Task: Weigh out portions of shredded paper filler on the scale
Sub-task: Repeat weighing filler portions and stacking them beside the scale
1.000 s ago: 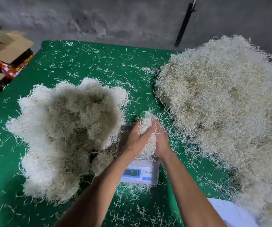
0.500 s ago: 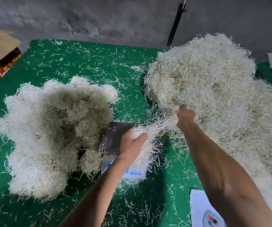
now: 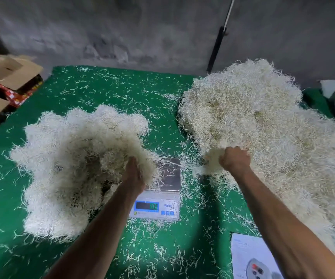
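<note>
Weighing in progress: the small white digital scale [image 3: 158, 195] stands on the green-covered counter [image 3: 122, 101] between two heaps of cream shredded paper filler, its steel platform bare but for a few stray strands, its display unreadable. The left heap of clumped tufts [image 3: 71, 158] appears to hold finished portions; the large loose right heap [image 3: 263, 125] suggests much remains. The left hand [image 3: 133, 175] presses a tuft against the left heap's near edge, fingers buried in the shreds. The right hand [image 3: 235, 159], arm extended, is clenched round a fresh handful at the right heap's near edge.
</note>
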Demonstrator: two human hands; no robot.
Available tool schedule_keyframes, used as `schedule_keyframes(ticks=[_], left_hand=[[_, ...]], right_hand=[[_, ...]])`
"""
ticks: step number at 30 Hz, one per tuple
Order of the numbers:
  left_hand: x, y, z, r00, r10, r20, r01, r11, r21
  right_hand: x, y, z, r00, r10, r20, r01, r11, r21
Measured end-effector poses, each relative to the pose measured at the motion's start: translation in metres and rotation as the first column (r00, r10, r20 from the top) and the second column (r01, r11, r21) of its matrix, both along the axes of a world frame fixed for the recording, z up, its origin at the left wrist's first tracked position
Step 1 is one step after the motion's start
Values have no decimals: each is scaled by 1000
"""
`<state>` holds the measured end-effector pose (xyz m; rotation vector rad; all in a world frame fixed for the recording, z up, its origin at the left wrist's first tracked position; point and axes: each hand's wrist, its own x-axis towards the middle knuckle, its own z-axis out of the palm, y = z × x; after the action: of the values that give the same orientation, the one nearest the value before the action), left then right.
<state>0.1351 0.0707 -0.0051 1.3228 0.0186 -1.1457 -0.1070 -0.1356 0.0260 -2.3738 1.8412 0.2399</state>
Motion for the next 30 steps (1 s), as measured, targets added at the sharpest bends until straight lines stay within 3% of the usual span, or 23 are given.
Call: schedule_keyframes(ticks=[1, 3, 4, 6, 9, 11, 14, 16, 18, 19, 20, 22, 23, 24, 25, 27, 28, 30], left_hand=[[-1, 2, 0, 999, -52, -3, 52, 999, -3], [-6, 4, 3, 992, -129, -3, 129, 991, -35], [-9, 2, 9, 990, -141, 4, 141, 989, -43], [-13, -6, 20, 992, -124, 23, 125, 991, -42], [-13, -12, 34, 983, -138, 120, 145, 988, -50], [-5, -7, 35, 994, -85, 62, 87, 996, -25], [11, 11, 23, 999, -34, -4, 34, 999, 3], [21, 24, 14, 999, -28, 21, 28, 999, -33], [26, 32, 6, 994, -49, 99, 56, 996, -70], [27, 33, 2, 997, -57, 59, 62, 993, -100], [25, 34, 4, 990, -71, 119, 81, 993, -82], [23, 31, -1, 973, -58, 222, 72, 996, -55], [20, 29, -2, 985, -86, 152, 101, 990, -96], [18, 26, -4, 971, -178, 160, 194, 977, -87], [16, 29, -8, 960, -192, 202, 199, 980, -10], [9, 29, -6, 986, -165, 29, 167, 982, -92], [1, 33, 3, 981, -143, 135, 151, 987, -55], [-5, 37, 5, 966, -192, 172, 194, 981, 6]], right_hand=[[12, 12, 6, 994, 79, 70, -78, 997, -17], [41, 44, 15, 883, 224, 412, -262, 964, 39], [57, 62, 20, 798, 232, 557, -344, 933, 104], [84, 95, 17, 699, 138, 701, -416, 877, 242], [99, 116, 1, 549, -248, 798, -258, 858, 444], [96, 106, -7, 409, -449, 794, -140, 829, 541], [77, 73, -9, 79, -689, 720, -95, 714, 694], [62, 46, -9, -50, -720, 692, 32, 691, 722], [50, 24, -9, -21, -679, 734, 223, 713, 665], [46, 17, -10, 30, -640, 768, 304, 737, 603], [45, 11, -11, 147, -581, 801, 353, 787, 506], [47, 7, -15, 556, -399, 729, 274, 916, 292], [50, 11, -18, 703, -314, 638, 190, 948, 256], [54, 17, -21, 771, -266, 578, 134, 956, 261], [57, 25, -24, 782, -239, 576, 107, 961, 254], [65, 44, -27, 727, -178, 663, 72, 980, 183], [67, 53, -28, 687, -170, 706, 67, 983, 171], [70, 71, -31, 631, -179, 755, 60, 981, 183]])
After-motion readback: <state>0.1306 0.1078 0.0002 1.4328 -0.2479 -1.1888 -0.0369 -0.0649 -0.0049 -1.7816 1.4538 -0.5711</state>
